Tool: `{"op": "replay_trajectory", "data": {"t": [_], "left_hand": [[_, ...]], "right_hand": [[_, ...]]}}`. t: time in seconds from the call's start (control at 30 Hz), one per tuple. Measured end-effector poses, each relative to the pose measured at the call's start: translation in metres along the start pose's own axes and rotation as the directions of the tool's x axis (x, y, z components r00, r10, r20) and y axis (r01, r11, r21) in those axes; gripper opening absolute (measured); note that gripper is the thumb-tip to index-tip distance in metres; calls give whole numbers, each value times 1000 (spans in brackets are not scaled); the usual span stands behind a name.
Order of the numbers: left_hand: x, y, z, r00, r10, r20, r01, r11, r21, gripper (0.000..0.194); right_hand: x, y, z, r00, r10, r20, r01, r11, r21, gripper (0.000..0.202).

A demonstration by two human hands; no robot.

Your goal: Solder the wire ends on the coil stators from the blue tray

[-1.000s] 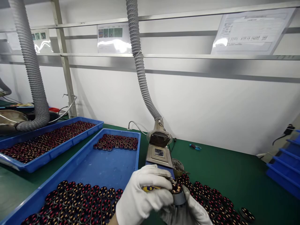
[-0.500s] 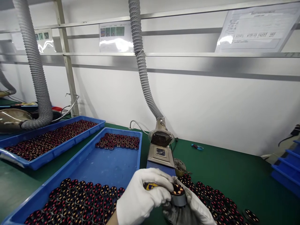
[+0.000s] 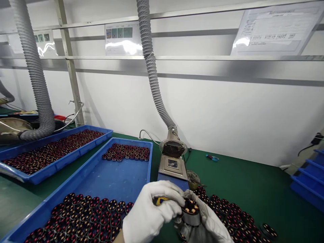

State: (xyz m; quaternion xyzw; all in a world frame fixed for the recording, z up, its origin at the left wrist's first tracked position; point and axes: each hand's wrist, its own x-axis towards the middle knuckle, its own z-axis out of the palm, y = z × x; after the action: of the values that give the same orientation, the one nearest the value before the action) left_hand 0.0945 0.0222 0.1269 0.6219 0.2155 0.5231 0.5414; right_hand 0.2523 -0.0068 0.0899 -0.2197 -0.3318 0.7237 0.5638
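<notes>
My left hand (image 3: 153,211), in a white glove, is closed around a small yellow and blue object (image 3: 161,201), mostly hidden by the fingers. Its fingertips touch the rim of a round part. That round part (image 3: 191,213), with a grey metal ring and copper-coloured pieces on top, sits upright in my right hand (image 3: 209,221). The right glove is white with dark, soiled fingers wrapped round the ring. Many similar round parts (image 3: 88,216) lie in the near end of the blue tray (image 3: 151,168), left of my hands.
A metal device (image 3: 173,167) stands beyond my hands under a grey hose (image 3: 154,74). Loose round parts (image 3: 234,216) lie on the green table (image 3: 243,175) at the right. Another filled tray (image 3: 37,177) is at the left, and blue bins (image 3: 308,182) at the far right.
The round part is tilted a little more toward the camera, and its copper-coloured pieces show more. Both hands keep their hold. The whole view has shifted slightly.
</notes>
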Motion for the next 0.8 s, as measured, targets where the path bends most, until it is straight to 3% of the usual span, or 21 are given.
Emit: {"op": "replay_trajectory", "data": {"t": [0.07, 0.13, 0.27, 0.37, 0.43, 0.5, 0.57, 0.7, 0.8], "left_hand": [[0, 0, 4, 989, 146, -28, -145, 989, 29, 31], [-2, 0, 6, 972, 217, -94, -217, 976, 15, 29], [-6, -2, 1, 973, 122, -198, -150, 979, -135, 27], [-3, -4, 1, 999, 38, -14, -39, 992, -118, 47], [1, -5, 4, 994, 86, 67, -85, 996, -19, 37], [4, -5, 7, 981, 190, 32, -192, 979, 63, 21], [5, -5, 8, 967, 253, -20, -251, 965, 76, 19], [2, -2, 1, 971, 200, -127, -204, 979, -14, 23], [-1, -1, -6, 978, 120, -173, -121, 993, 8, 19]], "right_hand": [[4, 1, 0, 1000, -7, -2, 7, 1000, -25, 44], [7, 1, 0, 1000, -18, -19, 18, 999, -32, 38], [7, 2, 1, 1000, -6, -26, 6, 1000, 2, 34], [6, 2, 0, 999, -43, -21, 43, 999, -17, 39], [7, 3, 0, 996, -78, -35, 77, 996, -37, 35], [9, 4, 0, 994, -97, -42, 95, 995, -39, 32], [11, 5, 0, 995, -97, -39, 96, 995, -23, 31], [11, 6, -2, 999, -46, 0, 46, 999, 30, 28], [9, 6, -7, 1000, -23, 18, 22, 999, 44, 34]]}}
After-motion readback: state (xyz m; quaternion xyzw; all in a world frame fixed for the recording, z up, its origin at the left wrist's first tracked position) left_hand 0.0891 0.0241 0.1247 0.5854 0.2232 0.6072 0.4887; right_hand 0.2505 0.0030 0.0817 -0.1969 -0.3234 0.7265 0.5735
